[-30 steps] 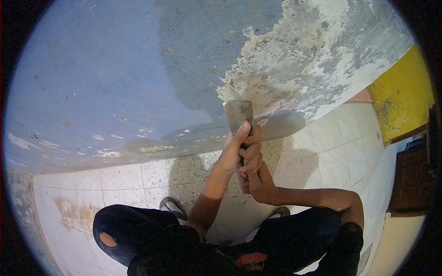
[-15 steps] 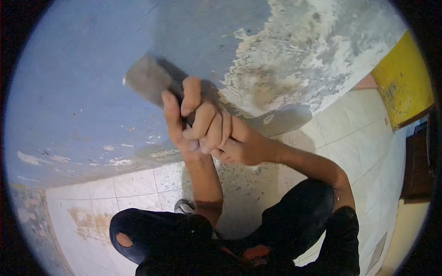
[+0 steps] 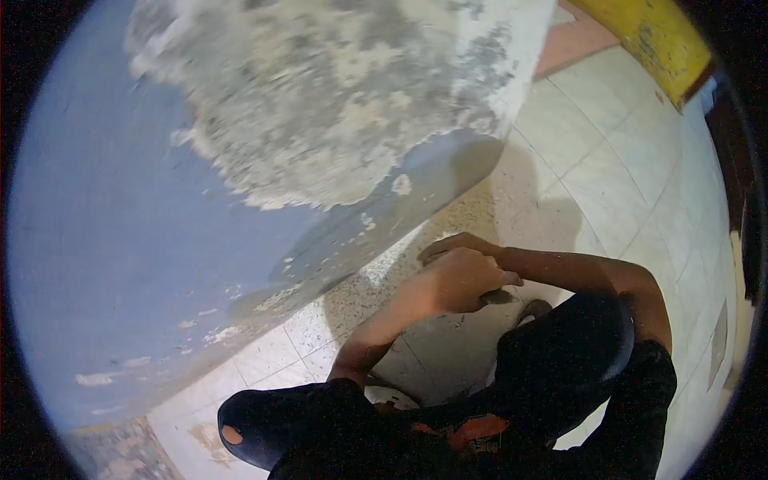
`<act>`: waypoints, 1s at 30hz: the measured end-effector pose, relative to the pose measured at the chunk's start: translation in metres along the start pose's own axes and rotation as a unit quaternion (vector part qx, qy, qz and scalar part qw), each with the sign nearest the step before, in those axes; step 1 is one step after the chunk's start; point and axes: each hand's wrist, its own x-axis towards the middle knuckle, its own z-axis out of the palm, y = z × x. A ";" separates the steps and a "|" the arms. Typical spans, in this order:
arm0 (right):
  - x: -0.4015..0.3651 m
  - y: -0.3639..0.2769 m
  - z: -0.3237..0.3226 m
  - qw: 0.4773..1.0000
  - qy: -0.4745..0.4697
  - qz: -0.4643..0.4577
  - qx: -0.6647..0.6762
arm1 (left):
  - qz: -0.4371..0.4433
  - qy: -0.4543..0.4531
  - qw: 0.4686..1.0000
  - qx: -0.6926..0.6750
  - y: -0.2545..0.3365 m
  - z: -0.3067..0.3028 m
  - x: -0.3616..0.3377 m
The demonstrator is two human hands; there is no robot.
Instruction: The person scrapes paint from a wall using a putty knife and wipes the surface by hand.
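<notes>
My left hand [image 3: 462,282] is low in front of the wall, over the floor between my knees, its fingers closed. A dark grey end of the scraper [image 3: 500,298] sticks out below it; the rest is hidden in the grip. Just behind it, my right hand [image 3: 452,242] reaches across from the right, with bent fingers partly covered by the left hand. The blue wall [image 3: 160,240] has a large bare patch [image 3: 312,104] of grey and white plaster with ragged paint edges. Smaller chips mark the paint near its base.
Flakes and dust lie on the tiled floor [image 3: 376,276] along the wall's foot. A yellow painted surface [image 3: 656,40] and a pinkish ledge [image 3: 576,44] stand at the upper right. My knees, in dark trousers [image 3: 560,344], flank the hands.
Both hands have come down and to the right, away from the wall surface, and the broad scraper blade is now mostly hidden. The view has shifted, bringing the bare patch toward the left.
</notes>
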 end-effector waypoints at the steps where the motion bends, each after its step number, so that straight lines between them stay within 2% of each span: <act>1: -0.036 0.030 0.007 0.995 0.017 0.062 -0.081 | 0.011 -0.012 1.000 0.000 0.001 0.013 0.017; 3: -0.099 0.045 0.013 0.984 0.077 0.121 -0.110 | -0.020 -0.077 0.992 0.095 -0.006 0.048 0.047; 4: -0.131 0.044 0.019 0.971 0.124 0.155 -0.134 | -0.001 -0.086 0.992 0.095 -0.008 0.062 0.057; 5: -0.161 0.036 0.035 0.947 0.228 0.208 -0.091 | 0.013 -0.071 0.995 0.070 -0.009 0.076 0.064; 6: -0.190 0.026 0.050 0.909 0.336 0.244 -0.039 | 0.020 -0.055 0.997 0.045 -0.013 0.088 0.070; 7: -0.217 0.015 0.064 0.875 0.372 0.292 -0.105 | 0.084 -0.043 0.994 0.050 -0.019 0.098 0.073; 8: -0.245 0.005 0.080 0.835 0.401 0.336 -0.169 | 0.088 -0.048 0.994 0.046 -0.021 0.102 0.076; 9: -0.273 -0.008 0.105 0.743 0.525 0.416 -0.004 | 0.097 -0.072 0.992 -0.027 -0.022 0.104 0.078; 10: -0.301 -0.020 0.136 0.700 0.586 0.408 -0.030 | 0.104 -0.097 0.985 -0.100 -0.024 0.105 0.079; 12: -0.351 -0.052 0.195 0.640 0.647 0.389 -0.139 | 0.103 -0.089 0.983 -0.123 -0.025 0.103 0.080; 14: -0.377 -0.080 0.230 0.549 0.665 0.446 -0.238 | 0.098 -0.133 0.985 0.047 -0.027 0.102 0.076; 15: -0.384 -0.085 0.238 0.499 0.666 0.484 -0.270 | 0.092 -0.135 0.986 0.044 -0.030 0.101 0.074; 16: -0.386 -0.086 0.240 0.456 0.677 0.506 -0.279 | 0.095 -0.194 0.975 0.057 -0.036 0.099 0.072; 17: -0.386 -0.083 0.240 0.429 0.719 0.489 -0.244 | 0.098 -0.251 0.960 0.071 -0.040 0.096 0.070; 18: -0.383 -0.077 0.240 0.398 0.797 0.418 -0.176 | 0.094 -0.249 0.961 0.070 -0.042 0.091 0.068; 19: -0.386 -0.078 0.238 0.402 0.795 0.419 -0.173 | 0.063 -0.240 0.967 0.059 -0.044 0.084 0.064; 21: -0.391 -0.090 0.236 0.456 0.548 0.599 -0.365 | 0.030 -0.232 0.971 0.044 -0.042 0.077 0.053; 23: -0.380 -0.093 0.226 0.454 0.535 0.608 -0.373 | -0.035 -0.204 0.976 0.074 -0.043 0.069 0.045; 24: -0.378 -0.096 0.220 0.449 0.522 0.618 -0.379 | -0.039 -0.200 0.976 0.073 -0.044 0.066 0.037; 26: -0.386 -0.092 0.224 0.444 0.509 0.618 -0.402 | -0.022 -0.141 0.974 0.174 -0.047 0.061 0.022; 28: -0.386 -0.092 0.225 0.443 0.493 0.625 -0.412 | -0.058 -0.156 0.965 0.201 -0.044 0.049 0.010; 30: -0.383 -0.093 0.223 0.440 0.494 0.626 -0.412 | -0.123 -0.102 0.922 0.352 -0.041 0.031 -0.002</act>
